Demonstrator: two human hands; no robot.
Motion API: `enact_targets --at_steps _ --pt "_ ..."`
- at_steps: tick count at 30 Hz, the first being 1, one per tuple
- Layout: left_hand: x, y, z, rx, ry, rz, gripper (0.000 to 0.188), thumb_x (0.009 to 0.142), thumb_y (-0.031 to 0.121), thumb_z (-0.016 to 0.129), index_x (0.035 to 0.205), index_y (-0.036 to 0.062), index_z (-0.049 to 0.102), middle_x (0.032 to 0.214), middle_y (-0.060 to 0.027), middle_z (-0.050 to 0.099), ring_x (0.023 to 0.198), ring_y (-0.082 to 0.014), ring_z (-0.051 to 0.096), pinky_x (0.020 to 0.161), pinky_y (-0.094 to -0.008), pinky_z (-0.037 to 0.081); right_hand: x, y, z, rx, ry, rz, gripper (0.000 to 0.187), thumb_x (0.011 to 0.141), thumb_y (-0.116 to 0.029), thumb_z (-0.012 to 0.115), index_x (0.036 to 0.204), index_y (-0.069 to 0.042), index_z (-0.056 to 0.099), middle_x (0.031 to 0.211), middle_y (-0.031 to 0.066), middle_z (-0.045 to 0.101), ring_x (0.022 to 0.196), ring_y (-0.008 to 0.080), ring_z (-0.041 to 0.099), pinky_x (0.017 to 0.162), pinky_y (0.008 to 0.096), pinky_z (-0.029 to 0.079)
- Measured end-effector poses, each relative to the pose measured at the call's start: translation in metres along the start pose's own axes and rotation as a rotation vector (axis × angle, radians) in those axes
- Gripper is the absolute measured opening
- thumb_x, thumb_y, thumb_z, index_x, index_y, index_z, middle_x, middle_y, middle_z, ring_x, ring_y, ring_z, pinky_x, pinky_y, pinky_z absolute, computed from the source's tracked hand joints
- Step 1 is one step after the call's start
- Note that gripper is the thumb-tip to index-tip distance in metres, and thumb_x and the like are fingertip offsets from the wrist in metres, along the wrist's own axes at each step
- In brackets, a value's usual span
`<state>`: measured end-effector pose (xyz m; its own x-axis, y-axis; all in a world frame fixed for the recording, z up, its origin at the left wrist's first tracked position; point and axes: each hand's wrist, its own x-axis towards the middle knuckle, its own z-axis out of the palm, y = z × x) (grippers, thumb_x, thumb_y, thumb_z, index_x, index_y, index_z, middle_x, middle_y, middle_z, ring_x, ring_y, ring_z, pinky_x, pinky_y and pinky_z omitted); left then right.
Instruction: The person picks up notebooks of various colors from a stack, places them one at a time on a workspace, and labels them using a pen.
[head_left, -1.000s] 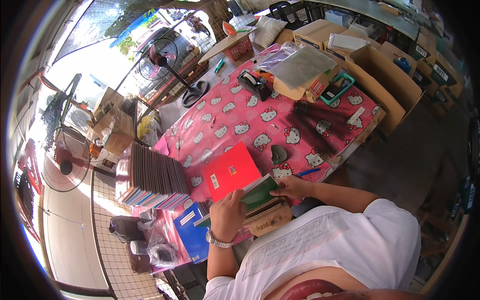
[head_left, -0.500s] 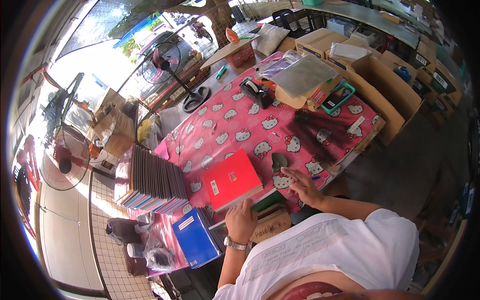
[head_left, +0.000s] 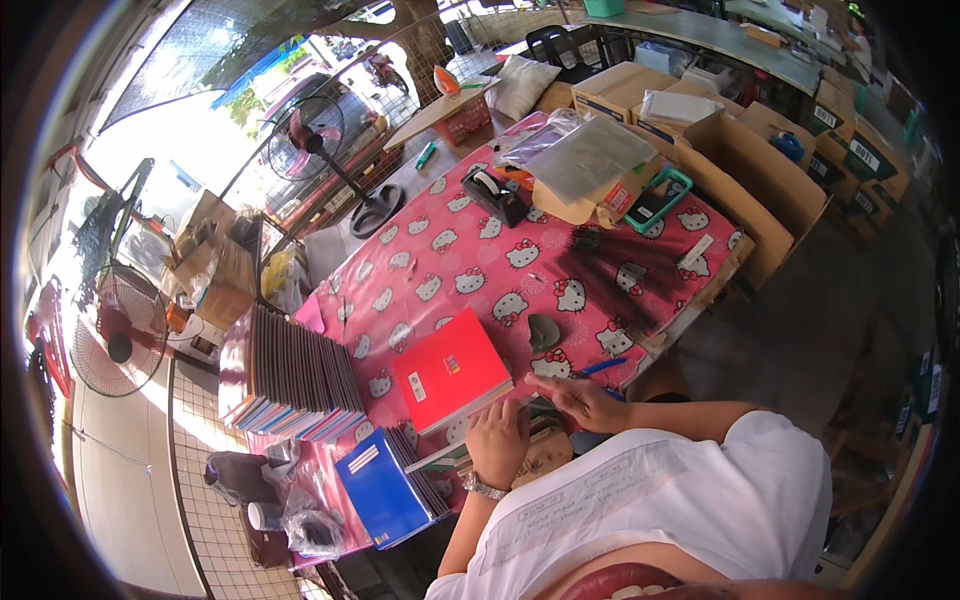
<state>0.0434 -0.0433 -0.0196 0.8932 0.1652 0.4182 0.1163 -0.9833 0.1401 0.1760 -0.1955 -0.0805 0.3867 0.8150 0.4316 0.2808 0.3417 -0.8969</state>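
Note:
My left hand (head_left: 497,440) curls its fingers over the edge of a thin green-and-white notebook (head_left: 437,459), seen nearly edge-on at the table's near side; much of it hides behind the hand. My right hand (head_left: 588,403) has its fingers stretched toward the left, by the notebook's other end, with nothing visible in them. Under my hands sits a brown block (head_left: 545,455) with handwriting. A red notebook (head_left: 455,370) lies just beyond my left hand. A small curved grey piece (head_left: 544,332) and a blue pen (head_left: 605,366) lie beyond my right hand.
Blue notebooks (head_left: 385,490) and a tall notebook stack (head_left: 290,375) stand at left on the pink patterned table cover (head_left: 430,260). Farther off are a tape dispenser (head_left: 495,195), a green basket (head_left: 660,197) and dark thin strips (head_left: 610,285). An open carton (head_left: 750,190) borders the right.
My right hand has lowered toward the notebook, and its raised fingers now point left. The blue pen shows more fully. The whole view has shifted slightly.

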Motion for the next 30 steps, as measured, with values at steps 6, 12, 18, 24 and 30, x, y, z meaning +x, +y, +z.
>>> enact_targets --at_steps 6,12,18,24,30 --pt "0.0 0.004 -0.005 0.013 -0.041 -0.014 0.021 0.085 0.027 0.069 0.085 0.0082 0.06 0.072 -0.0083 0.062 0.068 -0.0284 0.063 0.062 -0.0405 0.045 0.017 -0.001 -0.028 -0.216 0.096 0.082 0.03 0.093 -0.006 0.062 0.123 -0.006 0.063 0.098 0.0105 0.069 0.088 0.0202 0.068 0.078 0.0325 0.054" --pt "-0.001 0.003 0.0 0.016 0.044 0.007 0.03 0.085 0.036 0.07 0.079 0.0099 0.057 0.067 -0.0066 0.059 0.062 -0.0269 0.062 0.059 -0.0392 0.046 0.028 -0.001 -0.033 -0.282 0.098 -0.209 0.031 0.092 -0.01 0.065 0.123 -0.011 0.065 0.102 0.0061 0.066 0.096 0.0212 0.064 0.086 0.0377 0.047" --pt "0.002 0.007 -0.001 0.032 0.086 -0.017 0.037 0.081 0.041 0.074 0.072 0.011 0.056 0.062 -0.0048 0.057 0.058 -0.0247 0.061 0.057 -0.0376 0.046 0.027 -0.027 -0.032 -0.476 0.001 -0.161 0.029 0.091 -0.024 0.067 0.12 -0.021 0.069 0.092 -0.0014 0.063 0.092 0.0152 0.058 0.091 0.0338 0.033" --pt "0.002 0.007 0.003 0.041 0.118 -0.024 0.035 0.079 0.038 0.075 0.07 0.0111 0.055 0.062 -0.0045 0.057 0.058 -0.0245 0.061 0.057 -0.0376 0.045 0.027 -0.007 -0.036 -0.433 -0.058 -0.142 0.021 0.091 -0.025 0.069 0.111 -0.02 0.071 0.085 -0.0034 0.059 0.09 0.014 0.057 0.087 0.0352 0.033" --pt "0.001 0.007 0.005 0.039 0.114 -0.036 0.033 0.078 0.038 0.076 0.072 0.0115 0.057 0.064 -0.0046 0.057 0.059 -0.0247 0.061 0.058 -0.0381 0.045 0.036 -0.004 -0.032 -0.294 0.052 -0.172 0.017 0.091 -0.019 0.067 0.108 -0.018 0.071 0.088 -0.0022 0.063 0.091 0.0186 0.059 0.087 0.0375 0.04"
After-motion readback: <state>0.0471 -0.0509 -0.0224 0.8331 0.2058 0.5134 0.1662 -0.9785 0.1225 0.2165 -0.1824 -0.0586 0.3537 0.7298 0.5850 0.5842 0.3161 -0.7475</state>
